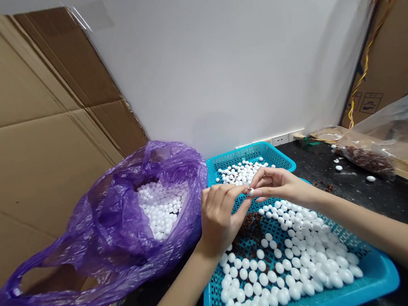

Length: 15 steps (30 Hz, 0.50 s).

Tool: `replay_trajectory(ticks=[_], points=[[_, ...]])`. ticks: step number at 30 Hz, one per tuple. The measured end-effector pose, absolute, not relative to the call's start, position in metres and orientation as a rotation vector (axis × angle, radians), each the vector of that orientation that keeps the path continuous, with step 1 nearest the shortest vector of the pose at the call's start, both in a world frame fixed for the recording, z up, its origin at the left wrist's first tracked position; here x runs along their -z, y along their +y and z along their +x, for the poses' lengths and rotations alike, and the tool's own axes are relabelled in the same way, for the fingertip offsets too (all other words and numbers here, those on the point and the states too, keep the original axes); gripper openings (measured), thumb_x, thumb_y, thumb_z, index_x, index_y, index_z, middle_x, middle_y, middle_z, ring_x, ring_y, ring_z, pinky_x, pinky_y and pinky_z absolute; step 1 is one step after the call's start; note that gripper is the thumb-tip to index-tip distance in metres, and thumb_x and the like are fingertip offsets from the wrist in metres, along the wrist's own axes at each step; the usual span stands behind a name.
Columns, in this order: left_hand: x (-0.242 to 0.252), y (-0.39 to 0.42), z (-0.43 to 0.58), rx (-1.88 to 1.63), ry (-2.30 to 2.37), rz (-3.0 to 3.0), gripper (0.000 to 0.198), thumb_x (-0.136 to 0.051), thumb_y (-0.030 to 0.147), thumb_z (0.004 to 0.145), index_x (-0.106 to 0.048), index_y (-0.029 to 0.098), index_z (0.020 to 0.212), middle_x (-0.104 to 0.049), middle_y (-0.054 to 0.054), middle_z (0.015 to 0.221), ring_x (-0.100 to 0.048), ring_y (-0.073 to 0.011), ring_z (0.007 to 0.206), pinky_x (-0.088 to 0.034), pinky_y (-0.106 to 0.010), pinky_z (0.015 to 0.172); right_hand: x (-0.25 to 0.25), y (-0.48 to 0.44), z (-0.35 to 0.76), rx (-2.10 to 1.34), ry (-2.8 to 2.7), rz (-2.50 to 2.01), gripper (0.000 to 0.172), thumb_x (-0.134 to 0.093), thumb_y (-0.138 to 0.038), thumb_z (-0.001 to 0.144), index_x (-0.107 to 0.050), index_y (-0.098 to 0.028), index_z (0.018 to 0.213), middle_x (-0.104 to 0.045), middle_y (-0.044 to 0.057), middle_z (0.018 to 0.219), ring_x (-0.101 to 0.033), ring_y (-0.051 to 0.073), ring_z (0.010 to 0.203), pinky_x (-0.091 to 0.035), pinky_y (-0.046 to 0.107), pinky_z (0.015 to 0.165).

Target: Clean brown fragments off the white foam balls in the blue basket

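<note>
My left hand [218, 219] and my right hand [278, 186] meet above a blue plastic basket [321, 300] full of small white foam balls [300, 255]. The fingertips of both hands pinch one white foam ball [250, 192] between them. A patch of small dark brown bits [251, 227] lies in the basket under my hands. Behind them stands a second blue basket [243, 154] that also holds white balls.
A purple plastic bag [117, 234] of white foam balls lies open at the left, against cardboard sheets [23, 146]. A clear bag with dark brown bits [370, 158] rests on the black table [401, 197] at the right, with loose balls nearby. A white wall stands behind.
</note>
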State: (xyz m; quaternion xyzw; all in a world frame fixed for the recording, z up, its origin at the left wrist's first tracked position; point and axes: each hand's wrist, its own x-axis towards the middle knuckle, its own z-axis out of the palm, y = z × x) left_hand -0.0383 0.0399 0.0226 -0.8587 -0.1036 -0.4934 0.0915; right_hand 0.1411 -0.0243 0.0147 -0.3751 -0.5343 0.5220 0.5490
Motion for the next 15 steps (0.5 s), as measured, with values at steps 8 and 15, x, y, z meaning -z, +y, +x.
replay_trajectory(ticks=[8, 15], points=[[-0.015, 0.046, -0.035, 1.455, -0.496, -2.610, 0.022, -0.063, 0.015, 0.079, -0.050, 0.017, 0.097, -0.061, -0.002, 0.085, -0.058, -0.0169, 0.078, -0.041, -0.031, 0.072, -0.009, -0.022, 0.144, -1.125, -1.347, -0.849, 0.020, -0.075, -0.022, 0.073, -0.060, -0.020, 0.086, -0.065, 0.003, 0.091, -0.062, 0.015, 0.089, -0.052, 0.028, 0.080], [-0.011, 0.049, -0.034, 1.425, -0.605, -2.642, 0.020, -0.055, 0.008, 0.080, -0.050, 0.019, 0.095, -0.060, 0.000, 0.084, -0.057, -0.0162, 0.079, -0.040, -0.030, 0.074, -0.009, -0.023, 0.146, -1.153, -1.368, -0.858, 0.023, -0.075, -0.024, 0.071, -0.059, -0.019, 0.087, -0.063, 0.001, 0.088, -0.060, 0.011, 0.075, -0.051, 0.024, 0.067]])
